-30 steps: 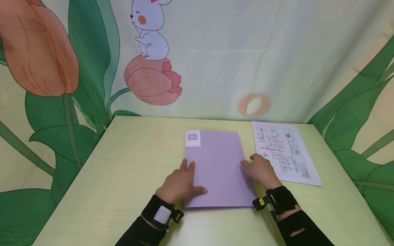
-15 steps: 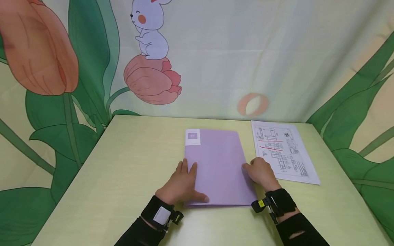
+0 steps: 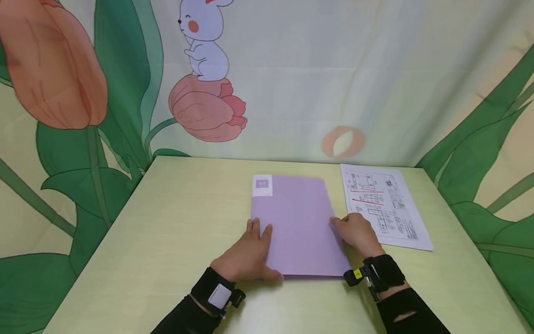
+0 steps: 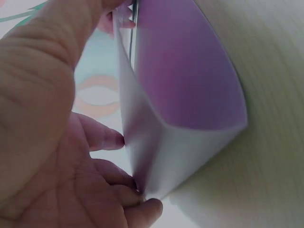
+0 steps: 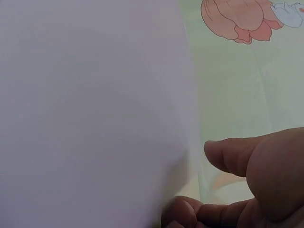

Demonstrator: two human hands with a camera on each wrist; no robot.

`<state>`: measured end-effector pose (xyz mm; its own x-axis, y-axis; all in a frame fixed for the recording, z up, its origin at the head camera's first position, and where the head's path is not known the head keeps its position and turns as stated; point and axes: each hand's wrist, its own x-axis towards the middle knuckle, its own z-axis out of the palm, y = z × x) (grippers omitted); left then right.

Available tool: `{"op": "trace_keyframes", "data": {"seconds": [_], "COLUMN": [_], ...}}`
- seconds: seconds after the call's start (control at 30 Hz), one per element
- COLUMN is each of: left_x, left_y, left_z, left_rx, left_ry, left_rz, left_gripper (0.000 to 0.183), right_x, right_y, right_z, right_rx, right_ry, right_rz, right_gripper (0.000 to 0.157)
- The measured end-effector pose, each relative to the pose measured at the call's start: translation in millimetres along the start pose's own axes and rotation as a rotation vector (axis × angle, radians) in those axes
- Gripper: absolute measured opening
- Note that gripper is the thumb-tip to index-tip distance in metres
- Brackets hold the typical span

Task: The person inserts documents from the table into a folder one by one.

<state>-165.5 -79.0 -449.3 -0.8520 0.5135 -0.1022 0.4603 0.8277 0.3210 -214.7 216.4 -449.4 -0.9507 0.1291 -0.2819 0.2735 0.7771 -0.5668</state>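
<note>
Left hand (image 3: pixel 248 256): fingers nearly straight against folder (image 3: pixel 298 227), spine side. Right hand (image 3: pixel 359 233): fingers curled at opposite edge, cannot tell if pinching. Uneven push may buckle folder between fingers.

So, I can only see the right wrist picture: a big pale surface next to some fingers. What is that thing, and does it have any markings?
Observer: It's a lilac folder; the head view shows a white label at its far left corner.
Visitor: Oh, nice! And where's the left hand?
Observer: At the folder's left edge; in the left wrist view its fingers touch that edge.
Visitor: Is there anything else on the table?
Observer: Yes, a printed technical drawing lies to the right of the folder.
</note>
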Motion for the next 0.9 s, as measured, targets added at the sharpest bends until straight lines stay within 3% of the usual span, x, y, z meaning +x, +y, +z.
{"op": "trace_keyframes", "data": {"seconds": [0.13,0.3,0.5,0.73,0.8,0.9], "left_x": [-0.6,-4.2,-6.1,0.8,3.1,3.9], "left_y": [-3.8,-0.3,24.6,61.8,66.3,66.5], "left_z": [-1.6,-4.2,-13.4,-20.4,-21.1,-21.7], "left_rx": [-0.011,-0.013,0.011,0.087,0.082,-0.005], "left_ry": [0.01,0.018,0.07,0.251,0.307,0.369], "left_rz": [0.023,0.035,0.113,0.257,0.263,0.253], "left_gripper": [0.124,0.119,0.113,0.093,0.084,0.07], "right_x": [2.6,-0.2,-16.1,-37.7,-40.8,-39.9], "right_y": [3.0,-2.0,-18.4,-40.3,-44.8,-46.6], "right_z": [-3.2,-11.8,-25.1,-29.7,-29.2,-26.1], "right_rx": [0.078,0.297,0.521,0.787,0.875,0.952], "right_ry": [-0.023,-0.016,0.023,0.004,-0.011,-0.043], "right_rz": [-0.011,-0.007,-0.046,-0.197,-0.251,-0.302], "right_gripper": [0.051,0.055,0.063,0.069,0.069,0.07]}}
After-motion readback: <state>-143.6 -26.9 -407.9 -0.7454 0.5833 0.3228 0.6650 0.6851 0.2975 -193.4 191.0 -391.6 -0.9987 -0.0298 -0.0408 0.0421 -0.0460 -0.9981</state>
